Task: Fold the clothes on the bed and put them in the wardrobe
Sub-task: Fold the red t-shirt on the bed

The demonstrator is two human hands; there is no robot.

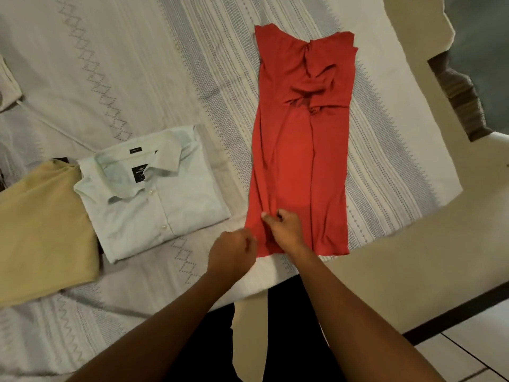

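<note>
Red dress, long narrow creased strip

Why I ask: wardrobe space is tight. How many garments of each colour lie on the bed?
Red: 1, the long red stretchy garment laid out
Pale mint: 1, the folded collared button shirt
Tan: 1, the folded plain tan garment
Total: 3; a dark edge under the tan one is too hidden to count.

left hand: fingers curled, blurred, grip unclear | right hand: thumb and fingers pinching red dress | both forearms extended
</note>
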